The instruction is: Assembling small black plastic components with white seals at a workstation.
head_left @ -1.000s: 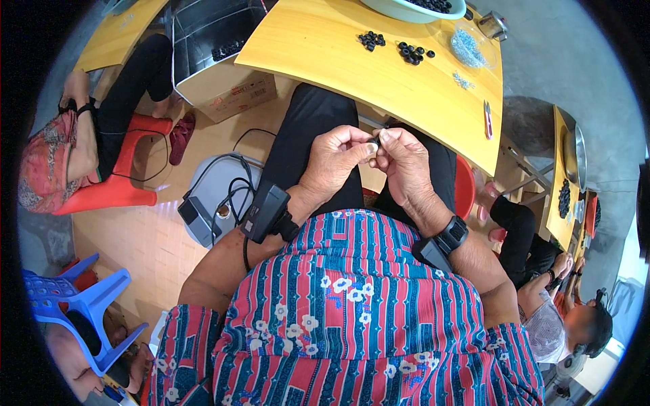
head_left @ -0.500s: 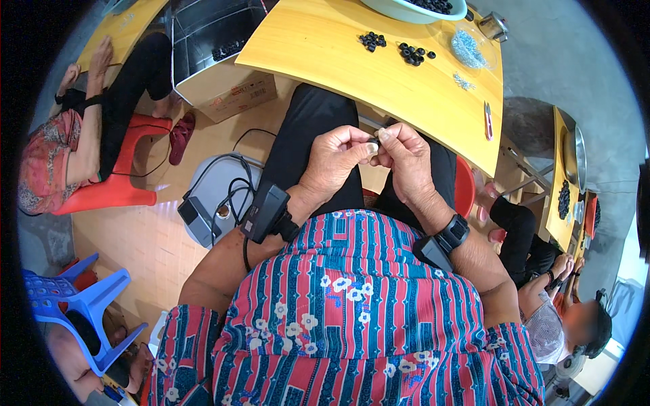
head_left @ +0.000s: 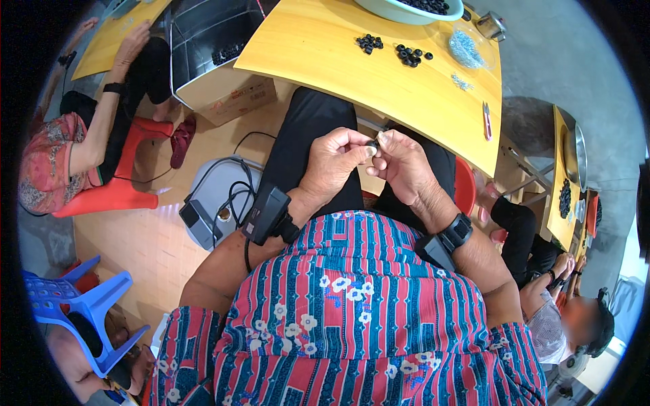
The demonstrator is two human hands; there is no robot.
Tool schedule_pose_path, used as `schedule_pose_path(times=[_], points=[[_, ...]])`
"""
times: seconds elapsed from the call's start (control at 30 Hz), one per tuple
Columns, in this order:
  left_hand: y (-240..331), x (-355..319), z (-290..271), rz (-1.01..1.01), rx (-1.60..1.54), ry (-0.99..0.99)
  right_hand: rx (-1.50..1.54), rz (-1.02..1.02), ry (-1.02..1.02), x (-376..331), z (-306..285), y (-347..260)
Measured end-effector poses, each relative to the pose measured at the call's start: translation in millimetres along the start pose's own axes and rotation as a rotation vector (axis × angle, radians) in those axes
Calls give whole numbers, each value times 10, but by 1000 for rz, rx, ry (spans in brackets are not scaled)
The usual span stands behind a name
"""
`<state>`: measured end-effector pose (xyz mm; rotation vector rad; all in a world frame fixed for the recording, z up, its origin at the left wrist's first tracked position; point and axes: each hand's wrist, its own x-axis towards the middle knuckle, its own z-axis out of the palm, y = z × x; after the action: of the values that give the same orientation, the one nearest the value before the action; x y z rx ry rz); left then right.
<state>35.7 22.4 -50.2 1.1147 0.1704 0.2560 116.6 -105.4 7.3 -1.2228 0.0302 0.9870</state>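
My left hand and my right hand meet over my lap, just below the yellow table's near edge. Between their fingertips they pinch one small black ring-shaped part, mostly hidden by the fingers. Both wrists carry black strapped devices. On the table lie two heaps of small black rings, a scatter of small silvery parts and a small red clipper. A pale bowl filled with black rings stands at the table's far edge.
A person in a patterned top sits on a red stool at left beside a cardboard box. A grey device with cables lies on the floor. A blue plastic chair is lower left. Another person sits at right by a second yellow table.
My hands stay together over my lap with only small finger movement. The person at left has lifted an arm toward the far table.
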Motion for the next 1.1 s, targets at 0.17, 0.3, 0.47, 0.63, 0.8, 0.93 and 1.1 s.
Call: schedule_pose_path(times=[0.17, 0.3, 0.47, 0.63, 0.8, 0.93, 1.1], points=[[0, -2, -22, 44, 104, -5, -87, 187, -90, -2, -90, -101], [6, -9, -21, 58, 132, -2, -90, 199, -168, -3, -136, -104], [11, -7, -19, 56, 74, -13, -114, 167, -159, -5, -144, -106], [-3, -11, -21, 80, 88, -14, -141, 153, -166, -11, -130, -100], [7, 1, -4, 63, 37, -33, -195, 55, -183, -18, -72, -116], [56, 7, 5, -2, -77, -103, -225, -4, -252, 13, -135, -84], [90, -19, -27, -69, -18, -163, -740, -231, -157, -66, -88, -104]])
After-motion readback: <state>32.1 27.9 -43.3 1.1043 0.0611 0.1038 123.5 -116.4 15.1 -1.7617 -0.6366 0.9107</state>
